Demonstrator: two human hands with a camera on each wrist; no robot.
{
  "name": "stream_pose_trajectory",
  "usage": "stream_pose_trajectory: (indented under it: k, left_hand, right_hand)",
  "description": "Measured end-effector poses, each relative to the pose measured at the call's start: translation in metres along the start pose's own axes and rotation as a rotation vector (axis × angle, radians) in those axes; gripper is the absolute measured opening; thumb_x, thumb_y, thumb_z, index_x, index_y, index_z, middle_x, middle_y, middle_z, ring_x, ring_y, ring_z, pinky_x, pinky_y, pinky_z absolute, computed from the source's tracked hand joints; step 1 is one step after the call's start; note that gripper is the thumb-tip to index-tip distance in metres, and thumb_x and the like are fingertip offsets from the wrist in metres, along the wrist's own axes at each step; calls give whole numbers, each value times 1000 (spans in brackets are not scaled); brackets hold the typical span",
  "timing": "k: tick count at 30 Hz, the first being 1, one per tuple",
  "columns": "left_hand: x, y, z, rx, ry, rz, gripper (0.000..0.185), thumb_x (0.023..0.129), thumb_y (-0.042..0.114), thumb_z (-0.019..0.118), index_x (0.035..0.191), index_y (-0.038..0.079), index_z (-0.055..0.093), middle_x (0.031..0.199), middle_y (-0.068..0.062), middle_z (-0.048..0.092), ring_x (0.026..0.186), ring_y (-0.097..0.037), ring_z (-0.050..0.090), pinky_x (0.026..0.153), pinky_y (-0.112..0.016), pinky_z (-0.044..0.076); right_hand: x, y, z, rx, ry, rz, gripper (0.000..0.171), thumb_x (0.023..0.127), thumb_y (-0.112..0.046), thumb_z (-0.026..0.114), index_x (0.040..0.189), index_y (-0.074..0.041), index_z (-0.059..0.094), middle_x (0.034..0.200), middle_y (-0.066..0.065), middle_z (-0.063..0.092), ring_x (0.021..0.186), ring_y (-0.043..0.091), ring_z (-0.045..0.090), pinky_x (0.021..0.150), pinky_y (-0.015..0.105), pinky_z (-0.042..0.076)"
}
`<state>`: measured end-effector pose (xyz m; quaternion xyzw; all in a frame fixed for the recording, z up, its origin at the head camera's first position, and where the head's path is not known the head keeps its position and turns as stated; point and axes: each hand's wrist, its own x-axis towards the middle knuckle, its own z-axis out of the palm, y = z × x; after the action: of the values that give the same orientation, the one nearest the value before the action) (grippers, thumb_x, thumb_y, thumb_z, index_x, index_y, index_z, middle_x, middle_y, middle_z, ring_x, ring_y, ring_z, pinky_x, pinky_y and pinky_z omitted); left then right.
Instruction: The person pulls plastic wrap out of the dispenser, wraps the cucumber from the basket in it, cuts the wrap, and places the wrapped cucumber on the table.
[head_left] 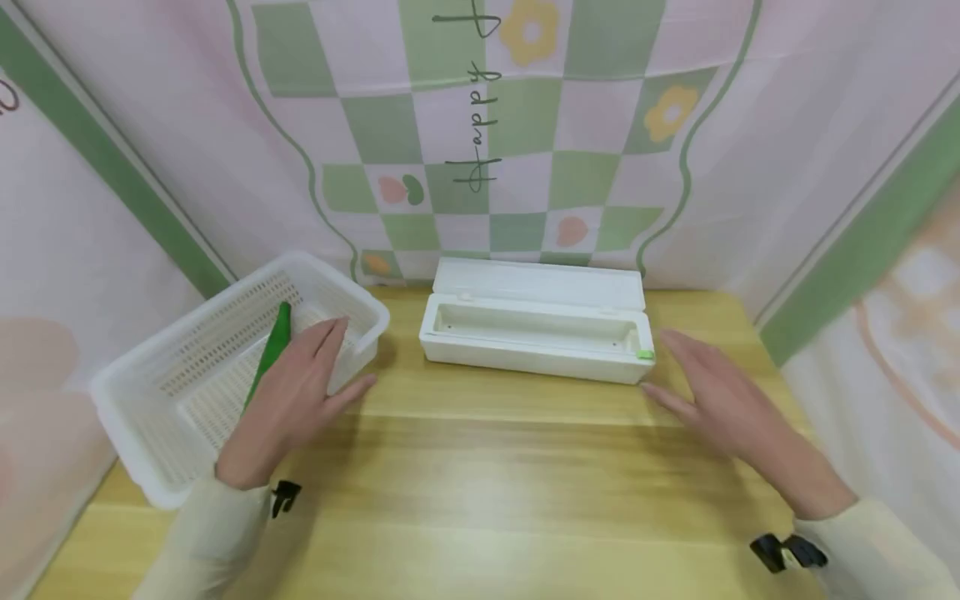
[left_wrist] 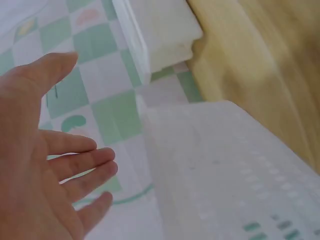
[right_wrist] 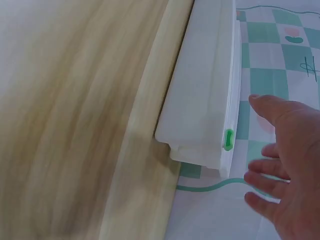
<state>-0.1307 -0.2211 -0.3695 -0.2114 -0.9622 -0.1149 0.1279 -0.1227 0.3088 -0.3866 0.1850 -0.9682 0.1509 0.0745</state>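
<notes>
My left hand (head_left: 288,387) is over the right side of a white perforated plastic basket (head_left: 138,362), its fingers extended and thumb apart. Inside the basket lies a long, slim green thing (head_left: 272,348) with a narrow tip; its lower part is hidden behind the hand. A long white box (head_left: 517,354) stands to the right with its lid (head_left: 536,282) open at the back and a hollow trough inside. At the box's right end sits a small green tab (head_left: 645,354). Close beside that end is my right hand (head_left: 720,400), fingers loosely spread and holding nothing.
Both containers rest on a wooden table (head_left: 480,483). Behind the table hangs a green-and-white checked cloth (head_left: 517,175), and pale cloth (head_left: 885,367) hangs at the right. The basket reaches the table's left edge.
</notes>
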Motion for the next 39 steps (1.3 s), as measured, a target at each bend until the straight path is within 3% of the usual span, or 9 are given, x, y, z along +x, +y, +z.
stream_pose_trajectory:
  k: [4,6,11,19,24,32,39]
  left_hand:
    - [19,8,-1,-44,-7,4,78,106,49,61,157,-7,41,154,-29,51,143,-43,51,119,-58,45]
    - [30,12,1,-64,-13,38,72,106,44,62,154,-7,44,150,-29,55,140,-43,53,118,-57,46]
    - [60,23,11,-108,-64,141,56,103,25,69,147,-6,54,144,-27,62,135,-43,59,117,-55,49]
    - [95,40,36,-167,-132,264,43,101,12,71,141,-3,61,136,-22,69,128,-37,66,110,-47,56]
    - [108,43,45,-129,-138,302,36,99,6,72,134,-3,66,132,-19,71,123,-34,68,107,-43,57]
    - [122,40,58,-97,-208,319,23,100,7,72,121,0,73,117,-14,72,108,-28,71,95,-36,61]
    - [124,34,63,-164,-216,311,12,98,4,73,108,3,79,109,-11,76,103,-25,72,95,-37,60]
  right_hand:
    - [20,1,1,-6,62,-92,62,96,-23,78,146,5,55,140,34,60,128,54,55,107,71,45]
    - [28,2,1,-17,69,-128,56,93,-19,81,139,6,61,134,34,65,124,53,59,106,70,47]
    - [45,5,1,-21,12,-177,43,93,-16,80,129,6,69,124,29,72,116,50,66,103,68,51]
    - [55,8,4,21,-65,-198,30,95,-14,79,119,3,75,117,23,76,113,45,69,100,63,55]
    - [62,9,7,13,-60,-238,20,93,-12,80,110,-1,79,107,15,78,103,38,72,96,60,58]
    - [65,11,8,55,-80,-245,12,89,-6,82,101,-6,82,100,8,80,96,31,74,110,65,49]
    - [65,11,9,96,-87,-189,11,91,-5,80,101,-9,82,100,5,80,95,30,74,95,58,58]
